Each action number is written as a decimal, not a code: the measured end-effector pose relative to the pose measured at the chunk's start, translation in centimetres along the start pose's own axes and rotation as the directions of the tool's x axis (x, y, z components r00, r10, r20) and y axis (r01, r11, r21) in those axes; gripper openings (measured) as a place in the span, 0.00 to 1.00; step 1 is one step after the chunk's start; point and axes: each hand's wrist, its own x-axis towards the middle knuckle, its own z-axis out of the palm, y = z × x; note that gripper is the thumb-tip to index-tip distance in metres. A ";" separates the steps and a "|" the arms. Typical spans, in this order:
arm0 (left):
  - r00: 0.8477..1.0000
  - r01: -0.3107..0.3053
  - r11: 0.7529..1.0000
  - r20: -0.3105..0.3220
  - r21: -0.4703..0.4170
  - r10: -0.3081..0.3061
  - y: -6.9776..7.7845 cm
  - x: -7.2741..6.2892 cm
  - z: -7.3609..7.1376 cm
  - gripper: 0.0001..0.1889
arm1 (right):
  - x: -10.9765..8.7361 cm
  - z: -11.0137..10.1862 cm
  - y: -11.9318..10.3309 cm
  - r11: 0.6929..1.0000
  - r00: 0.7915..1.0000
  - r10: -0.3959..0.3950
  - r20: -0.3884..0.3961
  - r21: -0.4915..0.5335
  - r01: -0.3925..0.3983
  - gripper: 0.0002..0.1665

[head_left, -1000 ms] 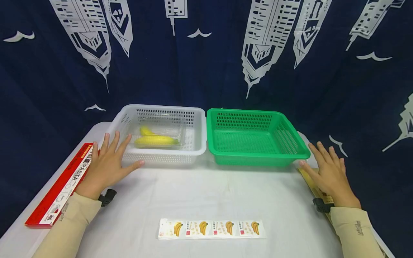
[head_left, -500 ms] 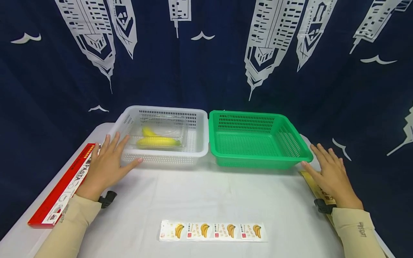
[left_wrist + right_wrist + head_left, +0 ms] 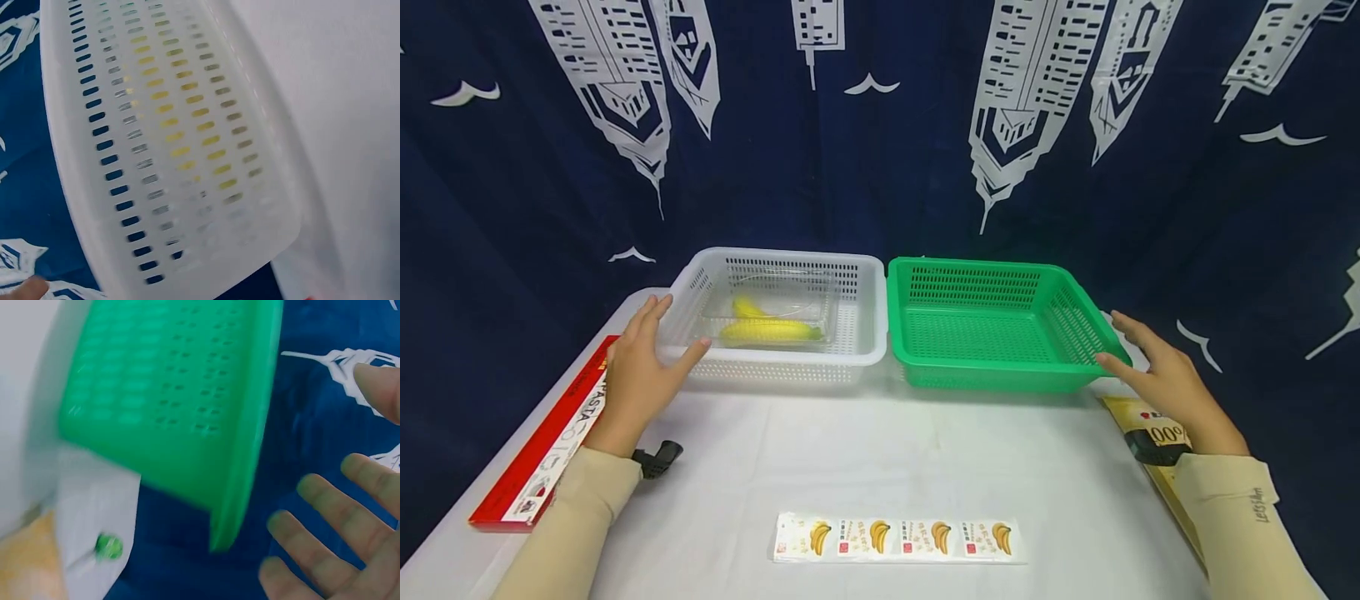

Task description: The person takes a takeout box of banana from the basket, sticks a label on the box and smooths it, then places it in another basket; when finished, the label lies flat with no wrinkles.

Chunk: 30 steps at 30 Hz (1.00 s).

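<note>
My left hand [image 3: 638,375] is raised with extended fingers and spread thumb beside the near left corner of the white basket [image 3: 782,357]; I cannot tell if it touches. Inside that basket lies a clear plastic box [image 3: 790,292], with a yellow corn cob [image 3: 771,331] and a second yellow piece [image 3: 747,307] behind it, partly hidden. My right hand [image 3: 1176,392] hovers by the right end of the green basket [image 3: 985,377], fingers extended. In the right wrist view, a gap separates the fingers [image 3: 331,506] from the green rim. Neither hand holds anything.
A red pasta box [image 3: 542,458] lies at the table's left edge. A yellow packet [image 3: 1123,412] is partly under the right arm. A strip of banana labels [image 3: 898,538] lies at the front. A dark blue curtain [image 3: 850,167] hangs behind the table [image 3: 850,450].
Both hands have lifted from lying flat and turned, palms more inward. More of the yellow packet shows under the right arm. The view has shifted slightly; baskets and their contents stay put.
</note>
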 end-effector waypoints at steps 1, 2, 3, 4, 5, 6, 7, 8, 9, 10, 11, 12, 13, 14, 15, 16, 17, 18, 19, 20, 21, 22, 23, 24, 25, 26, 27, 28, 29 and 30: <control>0.999 0.036 0.999 -0.020 -0.033 -0.037 -0.1 0.0 0.1 0.43 | 0.3 0.0 -0.3 1.000 1.000 -0.007 0.012 0.025 0.006 0.49; 0.997 0.070 0.995 -0.036 -0.066 -0.072 -0.2 0.0 0.2 0.44 | 0.7 0.0 -0.5 0.999 0.999 -0.019 0.026 0.052 0.017 0.48; 0.993 0.099 0.991 -0.048 -0.094 -0.104 -0.3 0.0 0.2 0.44 | 1.0 0.0 -0.7 0.997 0.999 -0.031 0.041 0.071 0.028 0.48; 0.990 0.123 0.985 -0.056 -0.121 -0.131 -0.4 0.0 0.3 0.45 | 1.4 0.0 -0.9 0.995 0.997 -0.043 0.057 0.096 0.038 0.48; 0.986 0.144 0.978 -0.064 -0.149 -0.155 -0.6 0.0 0.3 0.45 | 1.8 0.0 -1.2 0.992 0.996 -0.056 0.072 0.118 0.047 0.48; 0.982 0.162 0.971 -0.066 -0.178 -0.176 -0.7 0.0 0.3 0.46 | 2.2 0.0 -1.4 0.989 0.994 -0.065 0.087 0.136 0.052 0.49; 0.978 0.178 0.963 -0.069 -0.205 -0.195 -0.8 0.1 0.3 0.46 | 2.6 0.0 -1.6 0.987 0.992 -0.069 0.104 0.154 0.052 0.49; 0.975 0.192 0.954 -0.068 -0.232 -0.213 -0.9 0.2 0.4 0.47 | 2.9 -0.1 -1.9 0.983 0.990 -0.076 0.120 0.173 0.055 0.49; 0.970 0.211 0.941 -0.064 -0.263 -0.235 -1.0 0.3 0.4 0.47 | 3.3 -0.1 -2.1 0.982 0.988 -0.082 0.131 0.180 0.058 0.48; 0.965 0.229 0.927 -0.058 -0.298 -0.257 -1.1 0.5 0.4 0.48 | 3.7 -0.1 -2.4 0.980 0.986 -0.086 0.144 0.190 0.058 0.48; 0.958 0.250 0.908 -0.048 -0.336 -0.281 -1.2 0.6 0.4 0.48 | 4.1 -0.2 -2.7 0.978 0.984 -0.093 0.154 0.197 0.062 0.48; 0.951 0.273 0.887 -0.033 -0.373 -0.306 -1.2 0.8 0.5 0.49 | 4.5 -0.2 -2.9 0.978 0.981 -0.101 0.165 0.200 0.067 0.47; 0.944 0.296 0.860 -0.014 -0.415 -0.331 -1.2 0.9 0.5 0.50 | 4.8 -0.1 -3.2 0.976 0.978 -0.108 0.177 0.206 0.070 0.46; 0.934 0.321 0.831 0.009 -0.454 -0.356 -1.2 1.1 0.5 0.51 | 5.2 -0.1 -3.5 0.976 0.975 -0.114 0.188 0.207 0.075 0.46; 0.924 0.348 0.801 0.033 -0.487 -0.381 -1.2 1.2 0.5 0.52 | 5.4 -0.1 -3.8 0.975 0.972 -0.124 0.198 0.204 0.083 0.45; 0.913 0.376 0.772 0.060 -0.512 -0.405 -1.2 1.4 0.5 0.53 | 5.7 0.0 -4.2 0.975 0.969 -0.129 0.211 0.203 0.085 0.45; 0.900 0.405 0.744 0.089 -0.531 -0.426 -1.2 1.5 0.6 0.54 | 6.0 0.0 -4.4 0.975 0.966 -0.134 0.221 0.203 0.089 0.44; 0.888 0.430 0.719 0.112 -0.546 -0.446 -1.2 1.7 0.6 0.55 | 6.2 0.1 -4.7 0.975 0.963 -0.138 0.231 0.203 0.091 0.44; 0.875 0.455 0.693 0.138 -0.559 -0.464 -1.2 1.8 0.7 0.55 | 6.4 0.2 -5.0 0.974 0.960 -0.140 0.243 0.211 0.088 0.44; 0.864 0.475 0.672 0.155 -0.569 -0.479 -1.2 1.9 0.8 0.55 | 6.7 0.2 -5.3 0.973 0.957 -0.144 0.251 0.214 0.090 0.44; 0.854 0.491 0.651 0.172 -0.579 -0.492 -1.3 2.0 1.0 0.56 | 7.0 0.3 -5.6 0.970 0.954 -0.147 0.260 0.224 0.088 0.44; 0.846 0.502 0.631 0.183 -0.592 -0.501 -1.4 2.1 1.1 0.56 | 7.2 0.4 -5.9 0.968 0.952 -0.148 0.269 0.238 0.083 0.44; 0.840 0.509 0.613 0.192 -0.604 -0.508 -1.4 2.2 1.3 0.56 | 7.5 0.6 -6.2 0.964 0.949 -0.148 0.280 0.254 0.076 0.43; 0.835 0.513 0.601 0.195 -0.612 -0.514 -1.6 2.2 1.5 0.56 | 7.8 0.7 -6.4 0.960 0.945 -0.151 0.289 0.273 0.070 0.43; 0.832 0.515 0.591 0.197 -0.621 -0.518 -1.7 2.2 1.6 0.56 | 8.0 0.9 -6.7 0.955 0.942 -0.152 0.299 0.291 0.062 0.43; 0.832 0.512 0.587 0.192 -0.628 -0.520 -1.8 2.2 1.8 0.56 | 8.3 1.1 -7.0 0.950 0.939 -0.153 0.309 0.307 0.054 0.43; 0.832 0.510 0.584 0.190 -0.632 -0.521 -1.9 2.1 2.0 0.56 | 8.5 1.3 -7.3 0.945 0.936 -0.153 0.318 0.324 0.044 0.43; 0.832 0.508 0.583 0.187 -0.633 -0.522 -2.0 2.0 2.1 0.56 | 8.8 1.5 -7.7 0.942 0.933 -0.153 0.327 0.333 0.038 0.43; 0.833 0.505 0.584 0.184 -0.635 -0.521 -2.1 1.9 2.2 0.56 | 9.1 1.8 -8.0 0.939 0.928 -0.160 0.336 0.342 0.038 0.43; 0.837 0.499 0.585 0.179 -0.640 -0.518 -2.2 1.8 2.3 0.56 | 9.4 2.0 -8.2 0.937 0.925 -0.163 0.343 0.348 0.036 0.43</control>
